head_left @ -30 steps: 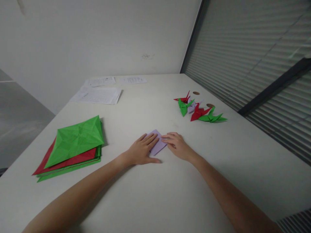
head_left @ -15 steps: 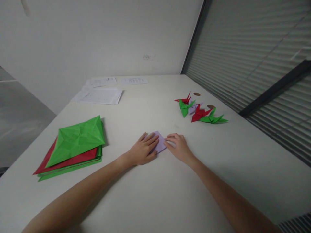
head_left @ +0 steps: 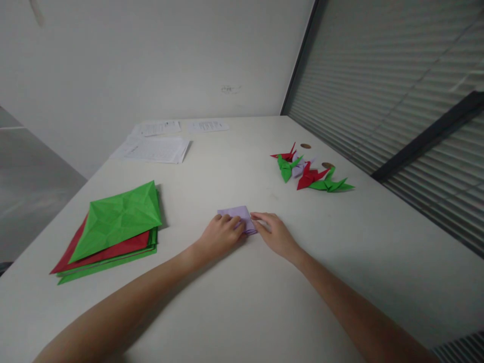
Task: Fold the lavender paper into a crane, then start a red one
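Right in front of you on the white table sits a small folded lilac paper, lying flat, and both your hands are on it. Your left hand has its fingers curled in and bunched together over the paper's near-left part, knuckles up. Honestly can't tell if they're pinching the edge or just pressing down on it. Your right hand lies flatter, fingers stretched out and close together, with the fingertips touching the paper's right edge. The two hands almost meet over the near corner.

Off to your left, well apart from the paper, there's a loose stack of red and green sheets, the top green one full of creases. Further back on the right, near the table edge by the window blinds, there's a little cluster of folded paper figures in red, green and lilac. Some printed pages lie at the far end by the wall.
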A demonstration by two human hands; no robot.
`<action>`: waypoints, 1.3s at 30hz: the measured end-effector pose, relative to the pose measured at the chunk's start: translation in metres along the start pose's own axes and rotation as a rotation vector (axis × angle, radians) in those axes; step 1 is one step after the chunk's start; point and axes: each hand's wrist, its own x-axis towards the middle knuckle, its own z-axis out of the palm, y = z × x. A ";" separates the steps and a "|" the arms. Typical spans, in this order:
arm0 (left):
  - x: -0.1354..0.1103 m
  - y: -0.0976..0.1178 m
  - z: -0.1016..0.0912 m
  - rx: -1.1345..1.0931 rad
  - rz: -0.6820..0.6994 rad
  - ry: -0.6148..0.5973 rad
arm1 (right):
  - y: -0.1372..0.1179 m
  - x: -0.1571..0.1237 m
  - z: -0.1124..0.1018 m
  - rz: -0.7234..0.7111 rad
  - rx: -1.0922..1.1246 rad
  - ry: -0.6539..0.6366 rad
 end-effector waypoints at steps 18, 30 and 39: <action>0.011 0.004 -0.011 -1.537 -0.567 0.198 | -0.003 0.008 -0.008 0.274 0.655 0.104; 0.000 -0.002 -0.001 -0.580 -0.001 0.193 | 0.006 0.003 0.000 0.109 0.154 -0.037; -0.003 -0.014 0.011 -0.298 0.034 0.126 | 0.022 0.006 -0.006 -0.114 -0.066 0.047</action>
